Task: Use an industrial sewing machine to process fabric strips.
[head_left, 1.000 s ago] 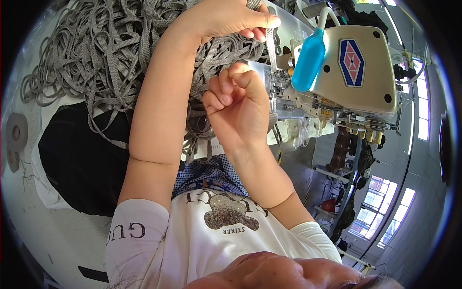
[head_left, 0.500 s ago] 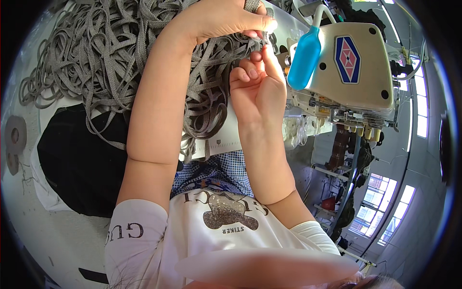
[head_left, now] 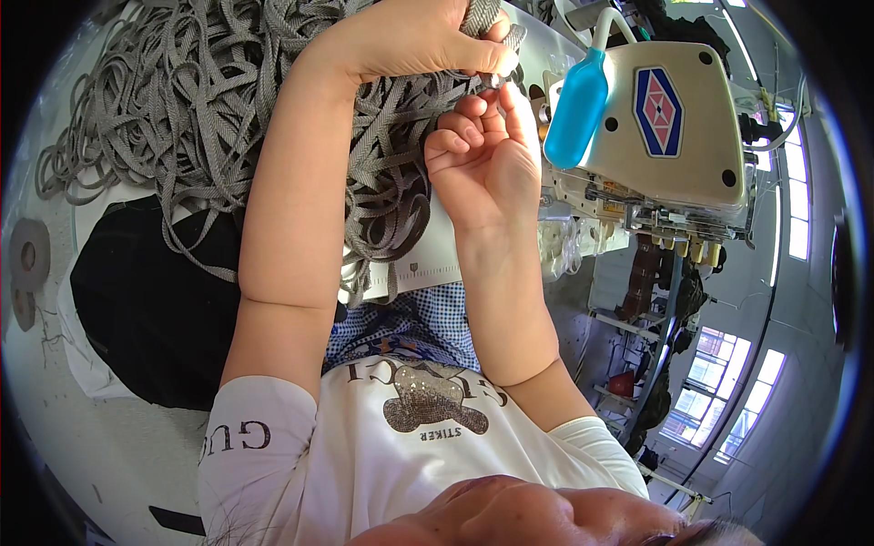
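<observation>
Two hands: left hand [head_left: 428,36], right hand [head_left: 482,155] pinch one grey strap [head_left: 487,18]

Your left hand [head_left: 428,36] sits at the top of the view, above your right hand [head_left: 482,155], and the two nearly meet beside the sewing machine [head_left: 674,136], which stands to their right. A squeeze bottle [head_left: 575,107] hangs against the machine's left face, just right of your right hand's fingertips [head_left: 496,96]. A heap of tape [head_left: 164,100] spreads over the table [head_left: 55,428] to the left of and behind both arms, reaching under your left hand. A piece of cloth [head_left: 137,309] lies on the table left of your left forearm, below the heap. Two rolls [head_left: 27,264] sit at the table's far left edge. Windows [head_left: 728,409] lie at lower right, beyond the machine.
</observation>
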The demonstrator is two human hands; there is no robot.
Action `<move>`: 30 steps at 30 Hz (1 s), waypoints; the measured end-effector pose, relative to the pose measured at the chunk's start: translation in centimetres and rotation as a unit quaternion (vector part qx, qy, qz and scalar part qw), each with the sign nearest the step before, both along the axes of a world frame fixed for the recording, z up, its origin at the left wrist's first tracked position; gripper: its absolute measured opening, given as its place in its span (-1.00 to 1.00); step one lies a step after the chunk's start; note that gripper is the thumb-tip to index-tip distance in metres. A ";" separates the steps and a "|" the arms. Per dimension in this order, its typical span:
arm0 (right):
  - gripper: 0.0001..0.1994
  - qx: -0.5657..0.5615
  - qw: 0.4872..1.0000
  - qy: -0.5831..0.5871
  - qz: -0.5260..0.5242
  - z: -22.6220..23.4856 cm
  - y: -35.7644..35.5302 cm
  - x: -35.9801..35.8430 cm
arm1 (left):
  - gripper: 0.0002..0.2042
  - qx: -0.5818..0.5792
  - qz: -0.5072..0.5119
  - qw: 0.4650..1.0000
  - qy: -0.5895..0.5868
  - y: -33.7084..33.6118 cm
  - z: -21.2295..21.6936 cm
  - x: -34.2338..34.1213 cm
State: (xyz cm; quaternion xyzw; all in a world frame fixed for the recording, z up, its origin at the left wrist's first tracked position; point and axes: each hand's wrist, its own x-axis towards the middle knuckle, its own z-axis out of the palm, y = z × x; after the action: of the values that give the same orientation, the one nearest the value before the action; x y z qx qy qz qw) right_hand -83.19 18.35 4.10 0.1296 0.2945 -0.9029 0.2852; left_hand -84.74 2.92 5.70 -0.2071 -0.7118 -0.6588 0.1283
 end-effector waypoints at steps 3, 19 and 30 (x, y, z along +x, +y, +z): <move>-0.87 0.006 1.000 -0.018 0.003 0.0 0.0 -0.1 | -0.86 0.020 -0.012 1.000 0.000 0.0 0.0 0.2; -0.83 0.363 0.803 0.463 0.094 -0.4 0.0 2.9 | -0.89 0.171 0.000 0.973 -0.153 0.5 -0.7 -0.8; -0.63 0.617 0.472 0.630 -0.020 -0.9 0.1 0.9 | -0.94 0.187 0.016 0.972 -0.142 0.8 -1.3 -1.5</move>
State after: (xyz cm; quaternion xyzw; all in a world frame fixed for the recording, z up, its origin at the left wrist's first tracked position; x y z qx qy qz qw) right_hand -82.32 18.49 3.23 -0.3256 0.8727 -0.3319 -0.1486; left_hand -86.29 3.77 4.44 -0.0723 -0.5898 -0.8010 0.0725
